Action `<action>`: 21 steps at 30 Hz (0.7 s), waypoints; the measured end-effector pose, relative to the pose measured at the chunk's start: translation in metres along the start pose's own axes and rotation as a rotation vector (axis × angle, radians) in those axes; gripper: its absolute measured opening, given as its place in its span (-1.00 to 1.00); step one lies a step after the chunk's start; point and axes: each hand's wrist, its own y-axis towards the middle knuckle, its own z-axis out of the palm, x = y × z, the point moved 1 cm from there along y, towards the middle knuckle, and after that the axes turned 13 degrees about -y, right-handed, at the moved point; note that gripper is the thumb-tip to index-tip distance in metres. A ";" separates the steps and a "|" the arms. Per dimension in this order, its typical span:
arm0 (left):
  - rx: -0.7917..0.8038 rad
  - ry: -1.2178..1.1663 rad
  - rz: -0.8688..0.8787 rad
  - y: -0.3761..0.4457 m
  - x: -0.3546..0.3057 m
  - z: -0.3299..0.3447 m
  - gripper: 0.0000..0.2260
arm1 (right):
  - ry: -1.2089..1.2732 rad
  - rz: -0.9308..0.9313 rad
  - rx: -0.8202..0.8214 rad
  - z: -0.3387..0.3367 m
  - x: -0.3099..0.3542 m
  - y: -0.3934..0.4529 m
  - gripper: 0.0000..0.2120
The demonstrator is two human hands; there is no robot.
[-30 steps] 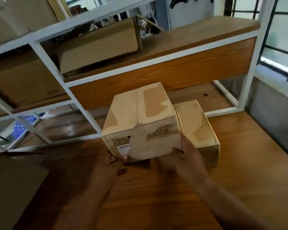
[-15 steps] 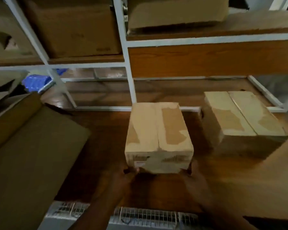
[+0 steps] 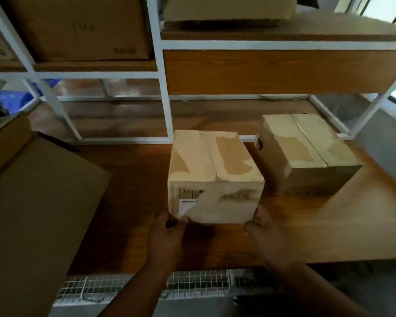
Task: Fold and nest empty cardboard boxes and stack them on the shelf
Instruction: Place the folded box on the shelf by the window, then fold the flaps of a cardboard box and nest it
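Cardboard box: your left hand and right hand grip its lower corners, steadying it above the tabletop.

Left hand, right hand bare; forearms unsleeved; no gloves.

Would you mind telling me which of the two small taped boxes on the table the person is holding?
The nearer, left-hand box with the white label; both hands grip its bottom corners. The other box sits untouched to its right.
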 end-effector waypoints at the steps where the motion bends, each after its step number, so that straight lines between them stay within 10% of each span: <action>1: -0.005 -0.008 0.043 -0.003 -0.014 -0.002 -0.66 | 0.004 -0.040 -0.018 -0.008 0.009 -0.004 -0.54; 12: -0.143 -0.002 0.376 -0.069 -0.142 -0.011 -0.56 | -0.100 -0.354 -0.234 -0.078 0.068 -0.036 -0.55; 21: -0.088 -0.154 0.148 -0.077 -0.089 0.009 -0.62 | -0.098 -0.270 -0.030 -0.064 0.007 -0.010 -0.61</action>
